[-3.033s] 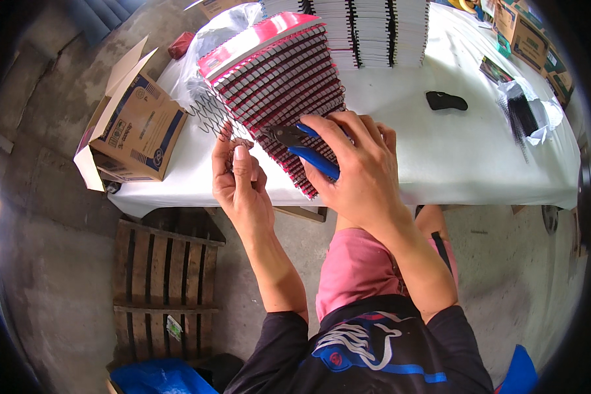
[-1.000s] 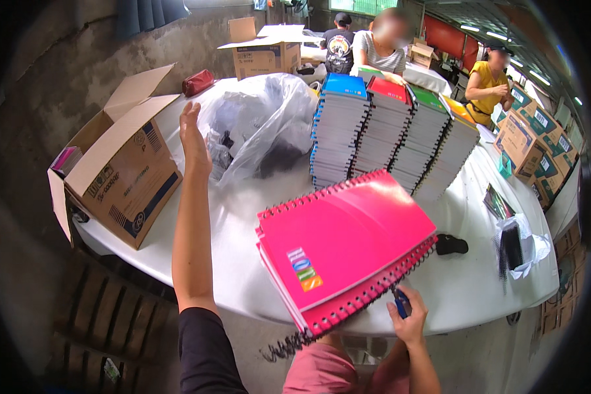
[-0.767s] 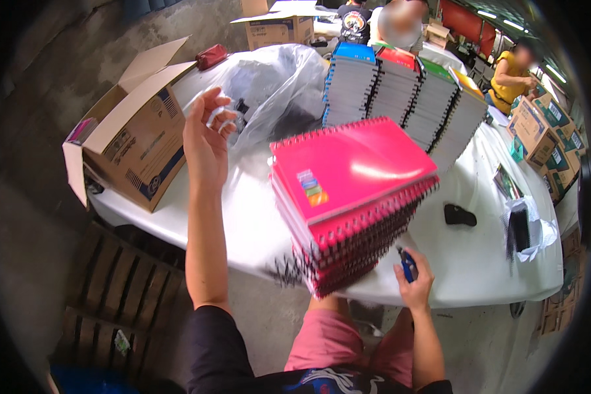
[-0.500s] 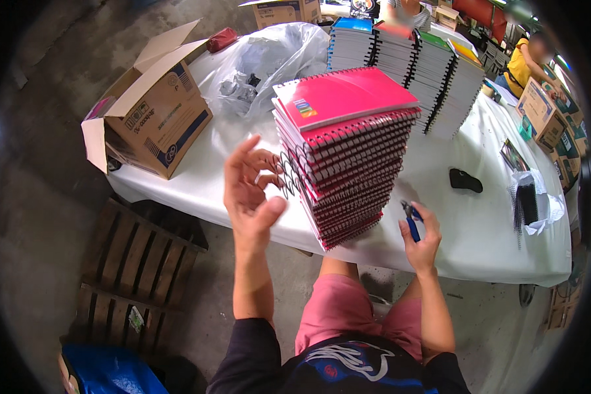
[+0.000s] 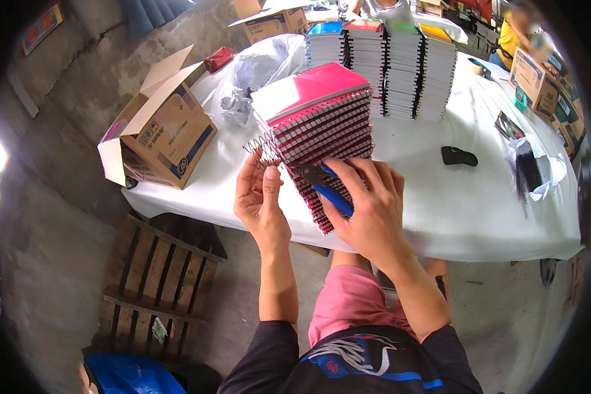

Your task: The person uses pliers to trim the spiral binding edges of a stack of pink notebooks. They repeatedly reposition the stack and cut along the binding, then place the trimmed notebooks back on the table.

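A tall stack of pink-covered spiral notebooks stands at the table's near edge, its dark wire bindings facing me. From the stack's left side a loose, stretched end of dark wire coil sticks out. My left hand is closed on that wire coil, pinching it between thumb and fingers. My right hand grips blue-handled wire cutters in front of the stack. Their dark jaws point left and lie close to the base of the loose coil; whether they touch the wire I cannot tell.
An opened cardboard box and a clear plastic bag stand at the left. Several notebook stacks rise behind. On the right lie a black object and a white bag holding dark coils. A wooden pallet lies on the floor.
My right hand has brought the cutters left and up to the stack's front. My left hand, spread before, has closed on the loose coil. The view has shifted slightly.
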Demonstrator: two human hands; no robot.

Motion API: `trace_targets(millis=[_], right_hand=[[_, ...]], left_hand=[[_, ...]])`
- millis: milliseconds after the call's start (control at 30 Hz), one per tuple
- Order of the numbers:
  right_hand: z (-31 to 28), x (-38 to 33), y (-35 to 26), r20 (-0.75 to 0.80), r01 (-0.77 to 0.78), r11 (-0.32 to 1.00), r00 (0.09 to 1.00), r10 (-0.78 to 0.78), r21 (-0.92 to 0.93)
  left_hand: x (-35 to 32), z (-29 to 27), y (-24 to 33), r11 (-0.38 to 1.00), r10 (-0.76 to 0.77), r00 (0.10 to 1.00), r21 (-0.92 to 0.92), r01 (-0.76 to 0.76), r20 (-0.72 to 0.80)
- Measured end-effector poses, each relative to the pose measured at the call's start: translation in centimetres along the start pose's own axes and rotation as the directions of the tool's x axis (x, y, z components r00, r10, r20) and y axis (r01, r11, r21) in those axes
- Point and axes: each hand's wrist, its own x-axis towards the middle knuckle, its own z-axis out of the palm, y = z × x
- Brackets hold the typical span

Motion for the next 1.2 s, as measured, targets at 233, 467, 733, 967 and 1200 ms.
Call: trace_targets(millis=[233, 467, 733, 967, 1200], right_hand=[[0.8, 0.2, -0.6, 0.001, -0.006, 1.0, 1.0, 0.006, 0.012], [1.5, -0.1, 0.0, 0.131, -0.112, 0.986, 0.987, 0.096, 0.12], [-1.0, 0.9, -1.1, -0.008, -0.025, 1.0, 1.0, 0.025, 0.008], [-0.2, 1.2, -1.2, -0.006, -0.023, 0.998, 1.0, 0.022, -0.051], [0.3, 1.3, -0.8, 0.026, -0.033, 0.998, 0.999, 0.031, 0.057]], left_hand=[[-0.1, -0.1, 0.3, 1.0, -0.001, 1.0, 0.004, 0.001, -0.014], [0.0, -0.3, -0.1, 1.0, 0.025, 0.999, -0.013, -0.024, 0.032], [0.0, -0.9, -0.1, 0.999, 0.042, 0.997, -0.02, -0.041, 0.069], [-0.1, -1.0, -0.3, 0.999, 0.052, 0.996, 0.012, -0.053, 0.075], [-0.1, -1.3, -0.7, 0.993, 0.105, 0.989, 0.037, -0.11, 0.107]])
